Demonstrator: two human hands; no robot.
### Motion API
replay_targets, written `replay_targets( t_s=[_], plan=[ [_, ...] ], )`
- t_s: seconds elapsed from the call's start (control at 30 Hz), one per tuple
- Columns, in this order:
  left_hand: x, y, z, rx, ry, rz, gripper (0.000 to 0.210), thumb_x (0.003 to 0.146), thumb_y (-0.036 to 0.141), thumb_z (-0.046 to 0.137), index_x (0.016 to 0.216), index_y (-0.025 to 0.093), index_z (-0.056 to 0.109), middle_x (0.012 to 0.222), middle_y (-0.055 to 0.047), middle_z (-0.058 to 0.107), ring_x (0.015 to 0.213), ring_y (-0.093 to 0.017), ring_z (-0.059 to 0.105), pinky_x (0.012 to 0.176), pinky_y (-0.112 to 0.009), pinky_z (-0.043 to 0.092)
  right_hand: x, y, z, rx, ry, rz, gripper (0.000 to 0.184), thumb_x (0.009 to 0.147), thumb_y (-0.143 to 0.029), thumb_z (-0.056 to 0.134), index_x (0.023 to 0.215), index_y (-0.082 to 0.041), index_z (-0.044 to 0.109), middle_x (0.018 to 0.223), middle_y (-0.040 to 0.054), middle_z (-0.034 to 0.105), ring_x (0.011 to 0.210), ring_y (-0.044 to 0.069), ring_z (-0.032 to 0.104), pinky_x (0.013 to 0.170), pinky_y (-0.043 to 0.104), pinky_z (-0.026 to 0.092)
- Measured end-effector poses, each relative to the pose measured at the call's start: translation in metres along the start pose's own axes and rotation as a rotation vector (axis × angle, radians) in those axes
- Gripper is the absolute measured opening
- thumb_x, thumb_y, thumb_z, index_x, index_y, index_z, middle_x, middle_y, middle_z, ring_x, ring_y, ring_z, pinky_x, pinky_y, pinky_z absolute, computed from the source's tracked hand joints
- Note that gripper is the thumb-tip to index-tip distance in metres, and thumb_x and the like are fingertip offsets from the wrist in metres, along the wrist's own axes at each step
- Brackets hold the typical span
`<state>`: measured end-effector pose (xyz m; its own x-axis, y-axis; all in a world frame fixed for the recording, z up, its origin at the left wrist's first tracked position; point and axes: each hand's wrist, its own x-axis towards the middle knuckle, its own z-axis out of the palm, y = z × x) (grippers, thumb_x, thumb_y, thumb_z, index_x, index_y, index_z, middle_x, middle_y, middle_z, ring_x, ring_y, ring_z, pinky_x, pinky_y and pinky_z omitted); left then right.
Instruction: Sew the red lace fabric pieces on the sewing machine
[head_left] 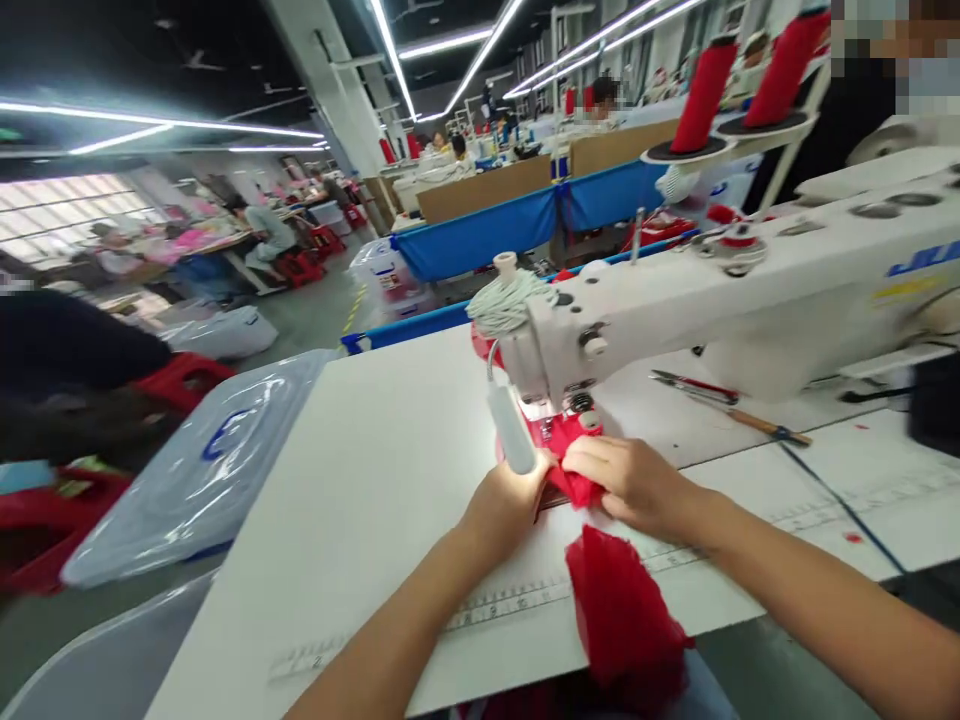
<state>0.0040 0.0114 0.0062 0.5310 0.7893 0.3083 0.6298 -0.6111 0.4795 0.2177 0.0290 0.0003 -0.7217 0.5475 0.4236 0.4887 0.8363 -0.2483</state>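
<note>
Red fabric [576, 484] lies bunched under and in front of the needle area of a white sewing machine [645, 310]. My right hand [637, 485] has its fingers curled on the fabric's right side, gripping it. My left hand [506, 500] is closed at the fabric's left edge, thumb against it; a white lamp tube [512, 430] partly hides its fingers. Close to my right wrist, another red fabric piece [622, 600] drapes over the table's front edge. Whether the two red pieces join is unclear.
Thread snips [694, 387] and a wooden-handled tool [765, 425] lie right of the hands on the white table [360, 480]. Red thread cones [705, 95] stand behind the machine. A lidded plastic bin [202, 460] sits left. Other people work in the background.
</note>
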Motion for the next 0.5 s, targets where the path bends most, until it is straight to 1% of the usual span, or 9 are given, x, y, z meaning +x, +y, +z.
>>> replay_targets(
  t_s=[0.03,0.07,0.1,0.17,0.23,0.3,0.33,0.4,0.5],
  plan=[
    [0.002,-0.002,-0.002,-0.033,-0.016,-0.052,0.021,0.089,0.007,0.036,0.085,0.02,0.052,0.062,0.003,0.057,0.054,-0.013,0.056,0.051,-0.023,0.045,0.002,0.001,0.003,0.032,0.031,0.024,0.021,0.079,-0.006,0.046,0.09,-0.019,0.06,0.083,0.0044,0.062,0.073,0.017,0.054,0.061,0.028,0.041],
    [0.004,-0.004,-0.003,-0.068,-0.027,-0.095,0.022,0.09,0.007,0.035,0.084,0.021,0.05,0.055,0.005,0.051,0.048,-0.012,0.053,0.05,-0.022,0.045,0.004,0.001,0.006,0.074,0.057,0.063,0.014,0.084,-0.012,0.047,0.085,-0.019,0.059,0.079,0.0035,0.06,0.069,0.017,0.053,0.059,0.027,0.041],
    [0.006,-0.006,-0.006,-0.107,-0.041,-0.137,0.023,0.091,0.006,0.033,0.086,0.021,0.05,0.051,0.007,0.048,0.044,-0.011,0.051,0.049,-0.022,0.045,0.006,0.002,0.008,0.123,0.091,0.116,0.016,0.09,-0.018,0.046,0.08,-0.02,0.057,0.075,0.0023,0.058,0.065,0.016,0.052,0.058,0.027,0.042],
    [0.009,-0.006,-0.011,-0.193,-0.075,-0.196,0.026,0.091,0.006,0.03,0.093,0.021,0.05,0.051,0.008,0.048,0.039,-0.01,0.05,0.046,-0.022,0.044,0.009,0.002,0.01,0.233,0.169,0.219,0.031,0.098,-0.028,0.041,0.07,-0.022,0.053,0.067,0.0006,0.056,0.058,0.014,0.05,0.056,0.026,0.043],
    [0.009,-0.004,-0.014,-0.268,-0.114,-0.225,0.025,0.088,0.005,0.032,0.095,0.021,0.05,0.051,0.008,0.05,0.039,-0.01,0.052,0.045,-0.022,0.044,0.01,0.001,0.01,0.309,0.24,0.271,0.038,0.101,-0.034,0.038,0.068,-0.022,0.052,0.065,0.0011,0.058,0.057,0.014,0.053,0.057,0.026,0.046],
    [0.009,-0.002,-0.014,-0.313,-0.127,-0.235,0.019,0.083,0.005,0.038,0.085,0.021,0.048,0.051,0.008,0.049,0.042,-0.011,0.054,0.047,-0.022,0.045,0.01,0.001,0.009,0.333,0.274,0.276,0.039,0.102,-0.037,0.037,0.069,-0.022,0.053,0.067,0.0025,0.061,0.059,0.015,0.056,0.058,0.027,0.048],
    [0.008,-0.001,-0.013,-0.321,-0.115,-0.238,0.016,0.081,0.006,0.043,0.08,0.022,0.045,0.052,0.008,0.048,0.044,-0.011,0.054,0.049,-0.023,0.046,0.01,0.0,0.008,0.333,0.281,0.268,0.04,0.102,-0.039,0.037,0.069,-0.022,0.054,0.066,0.0026,0.061,0.059,0.015,0.056,0.057,0.027,0.048],
    [0.008,0.002,-0.007,-0.314,-0.056,-0.248,0.017,0.078,0.009,0.051,0.074,0.022,0.041,0.059,0.006,0.048,0.054,-0.013,0.056,0.056,-0.025,0.048,0.009,-0.001,0.006,0.327,0.285,0.238,0.041,0.102,-0.04,0.038,0.07,-0.022,0.055,0.064,0.0019,0.059,0.058,0.014,0.055,0.055,0.026,0.047],
    [0.01,0.002,0.002,-0.286,0.048,-0.264,0.02,0.078,0.013,0.056,0.072,0.022,0.04,0.072,0.001,0.052,0.073,-0.017,0.057,0.069,-0.03,0.049,0.008,-0.003,0.006,0.291,0.302,0.161,0.036,0.102,-0.035,0.041,0.072,-0.022,0.057,0.065,0.0007,0.059,0.057,0.013,0.055,0.055,0.025,0.046]
  ],
)
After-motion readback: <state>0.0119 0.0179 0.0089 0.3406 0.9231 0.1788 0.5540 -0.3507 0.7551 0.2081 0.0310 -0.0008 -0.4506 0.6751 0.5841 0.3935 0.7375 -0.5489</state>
